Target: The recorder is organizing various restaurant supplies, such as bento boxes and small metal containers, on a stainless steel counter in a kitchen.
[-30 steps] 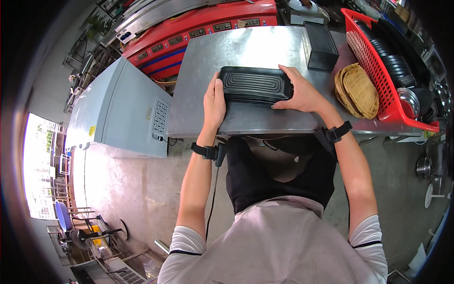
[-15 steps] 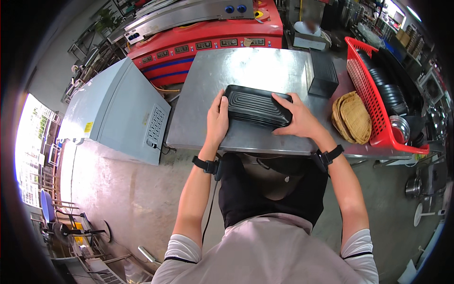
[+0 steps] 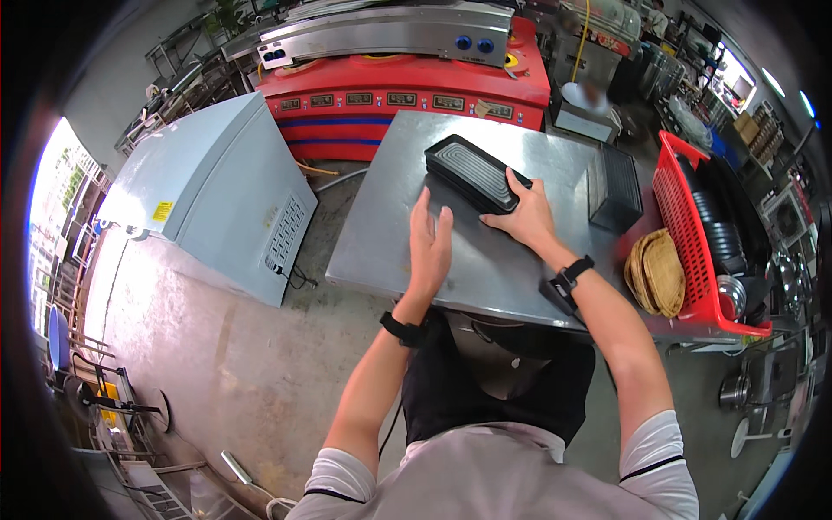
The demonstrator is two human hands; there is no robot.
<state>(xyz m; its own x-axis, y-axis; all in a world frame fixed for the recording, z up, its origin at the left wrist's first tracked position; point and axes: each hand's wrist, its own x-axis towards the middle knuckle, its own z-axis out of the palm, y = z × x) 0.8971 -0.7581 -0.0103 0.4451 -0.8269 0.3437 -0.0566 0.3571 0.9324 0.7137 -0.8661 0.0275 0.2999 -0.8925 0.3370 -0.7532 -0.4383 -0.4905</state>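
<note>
Far to my left stood a pale blue cabinet (image 3: 204, 195) on the concrete floor, just beside the steel bench (image 3: 381, 234). Behind the bench ran a red machine (image 3: 407, 87) with a steel top.

My left hand (image 3: 429, 247) lay open and flat on the bench, fingers spread, holding nothing; its fingertips were just short of the black tray (image 3: 475, 176). The tray sat on the bench top toward the far edge, turned at a slant, ribbed side up.

My right hand (image 3: 520, 217) rested on the tray's near right end, fingers curled loosely over its edge, gripping it lightly. I wore a black band on each wrist.

Further right a second dark tray (image 3: 614, 186) stood on the bench. Beyond the bench's edge was a red basket (image 3: 685, 217) stacked with black bowls (image 3: 719, 225), and round woven mats (image 3: 654, 273) leaned against its near side.
</note>
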